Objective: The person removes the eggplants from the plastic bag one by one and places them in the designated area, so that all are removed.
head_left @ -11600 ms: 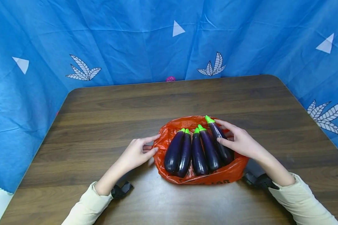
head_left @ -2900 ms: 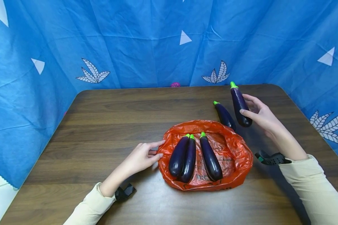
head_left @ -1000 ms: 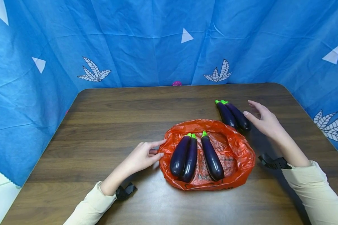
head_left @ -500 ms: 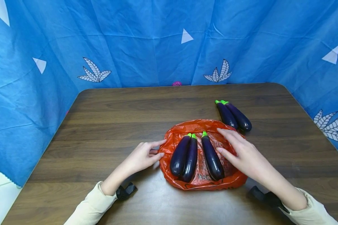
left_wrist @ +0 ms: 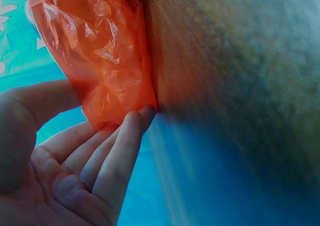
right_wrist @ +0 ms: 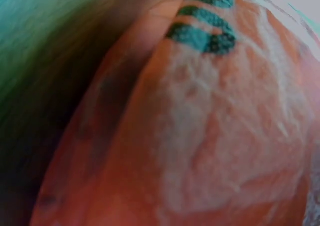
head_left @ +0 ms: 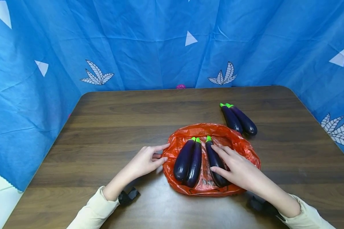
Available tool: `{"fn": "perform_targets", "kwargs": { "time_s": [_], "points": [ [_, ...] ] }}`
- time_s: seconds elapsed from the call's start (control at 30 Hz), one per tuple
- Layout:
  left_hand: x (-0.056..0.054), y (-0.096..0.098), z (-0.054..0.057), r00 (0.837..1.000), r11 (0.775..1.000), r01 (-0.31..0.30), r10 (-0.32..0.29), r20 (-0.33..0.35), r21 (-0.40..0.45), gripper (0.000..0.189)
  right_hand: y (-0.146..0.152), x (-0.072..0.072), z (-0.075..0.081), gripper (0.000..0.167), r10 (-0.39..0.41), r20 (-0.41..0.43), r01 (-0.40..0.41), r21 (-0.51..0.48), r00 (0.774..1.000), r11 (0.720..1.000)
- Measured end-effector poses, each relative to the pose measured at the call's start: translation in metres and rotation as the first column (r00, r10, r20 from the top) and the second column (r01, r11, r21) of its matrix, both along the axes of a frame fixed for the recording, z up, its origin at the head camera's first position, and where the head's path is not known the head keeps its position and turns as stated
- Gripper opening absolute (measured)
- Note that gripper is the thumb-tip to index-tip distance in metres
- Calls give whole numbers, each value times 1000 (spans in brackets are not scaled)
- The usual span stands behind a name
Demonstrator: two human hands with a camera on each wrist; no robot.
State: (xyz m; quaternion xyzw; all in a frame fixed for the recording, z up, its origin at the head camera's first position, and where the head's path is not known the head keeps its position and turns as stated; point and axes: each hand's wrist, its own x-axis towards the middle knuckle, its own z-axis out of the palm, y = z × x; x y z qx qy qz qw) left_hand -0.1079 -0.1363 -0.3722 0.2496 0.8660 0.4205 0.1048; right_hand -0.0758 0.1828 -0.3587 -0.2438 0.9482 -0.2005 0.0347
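Note:
A crumpled red plastic bag (head_left: 249,151) lies with its mouth spread wide, and three glossy purple eggplants rest in it. Two, a left eggplant (head_left: 184,162) and its neighbour (head_left: 195,165), lie side by side. My right hand (head_left: 239,167) holds the third eggplant (head_left: 213,159), thumb at its left side and fingers over its upper part; that hand hides its right side. At the bag's left rim, my left hand (head_left: 141,162) grips the plastic; the left wrist view has bag film (left_wrist: 110,60) between thumb and fingers. Printed bag film (right_wrist: 230,136) fills the right wrist view.
Behind the bag's right rim, two more eggplants (head_left: 244,121) lie close together on the brown wooden table (head_left: 117,111), green stems pointing away. A blue patterned cloth (head_left: 149,60) hangs along the far and side edges.
Two eggplants have gone from the bag to the table behind it. My right hand let go of the second and came back left into the bag, onto another eggplant. Left hand stayed.

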Motion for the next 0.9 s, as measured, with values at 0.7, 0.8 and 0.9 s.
{"fn": "perform_targets", "kwargs": {
  "time_s": [0.7, 0.8, 0.9],
  "points": [
    [-1, -1, 0, 1000, 1000, 7, -7, 26, 18, 48, -2, 5, 5, 74, 67, 69, -68, 12, 995, 998],
    [-1, -1, 0, 1000, 1000, 12, -12, 23, 22, 47, -1, 4, 5, 73, 70, 82, -71, 5, 994, 997],
    [-1, -1, -1, 1000, 999, 19, -19, 17, 27, 46, 0, 3, 6, 73, 66, 104, -66, -1, 992, 998]
  ]
}}
